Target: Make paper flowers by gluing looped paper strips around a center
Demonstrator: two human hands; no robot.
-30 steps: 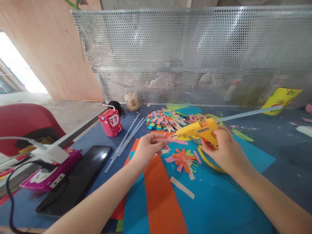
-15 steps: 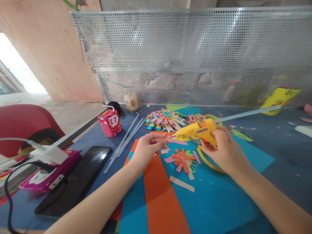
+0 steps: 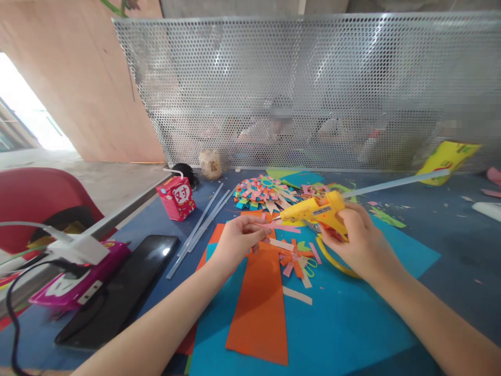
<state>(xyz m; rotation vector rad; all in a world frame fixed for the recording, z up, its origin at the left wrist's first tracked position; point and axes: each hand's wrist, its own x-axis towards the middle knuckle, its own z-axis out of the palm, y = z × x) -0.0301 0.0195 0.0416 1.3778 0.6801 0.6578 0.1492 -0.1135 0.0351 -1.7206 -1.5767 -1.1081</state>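
Note:
My right hand (image 3: 354, 230) grips a yellow hot glue gun (image 3: 313, 210), with a long clear glue stick (image 3: 395, 183) sticking out of its back. Its nozzle points left, close to the fingertips of my left hand (image 3: 245, 235). Those fingers are pinched on a thin pink paper strip (image 3: 270, 224), partly hidden by them. Below that hand hangs or lies a wide orange paper strip (image 3: 260, 308); whether the fingers also hold it I cannot tell. A small orange and pink paper flower (image 3: 296, 258) lies to the right, partly covered by a pale strip (image 3: 282, 244).
Blue paper (image 3: 344, 318) spreads under the work, with yellow-handled scissors (image 3: 336, 261) on it. Behind is a layered paper flower (image 3: 266, 190). Spare glue sticks (image 3: 203, 224), a drink box (image 3: 176, 197), a phone (image 3: 117, 292) and a power strip (image 3: 82, 282) are left. A perforated metal screen (image 3: 313, 94) stands behind.
The orange strip's near end has swung left and away from me. The pale strip now overlaps the small flower. My hands and the glue gun have hardly moved.

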